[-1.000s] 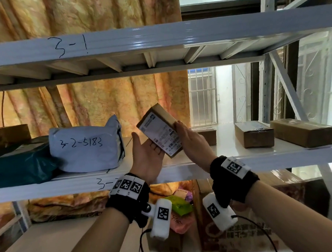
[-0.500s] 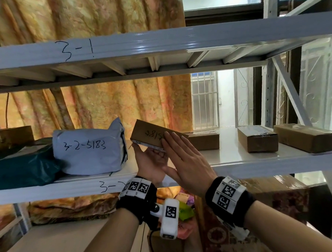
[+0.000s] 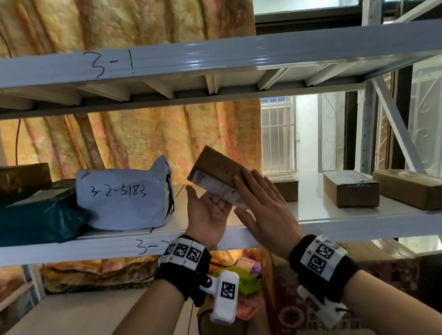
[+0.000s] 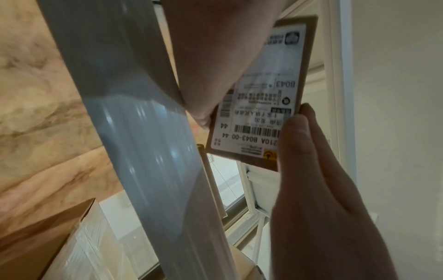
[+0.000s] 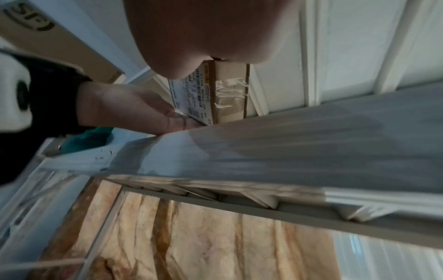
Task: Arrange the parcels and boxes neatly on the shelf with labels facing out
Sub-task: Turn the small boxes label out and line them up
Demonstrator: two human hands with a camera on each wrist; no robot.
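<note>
1. Your left hand (image 3: 207, 217) cups the small cardboard box (image 3: 217, 173) from below, palm up, fingers bent against its labelled face.
2. Your right hand (image 3: 266, 215) lies flat on the box's right side, fingers straight and together, pressing without gripping.
3. The box is tilted, held in the air just above the front edge of the middle shelf (image 3: 326, 224), which is marked "3-".
4. Its white shipping label (image 4: 263, 94) reads "B043" and "210A B043-00 44" above a barcode.
5. Left of the box, the grey parcel (image 3: 123, 196) reads "3-2-5183"; a bare strip of shelf lies between them.
6. Left of that parcel sits a teal bag (image 3: 33, 217).
7. Right of the box stand three brown boxes (image 3: 350, 189), with bare shelf between them.
8. The upper shelf beam (image 3: 219, 58) above the box reads "3-1".
</note>
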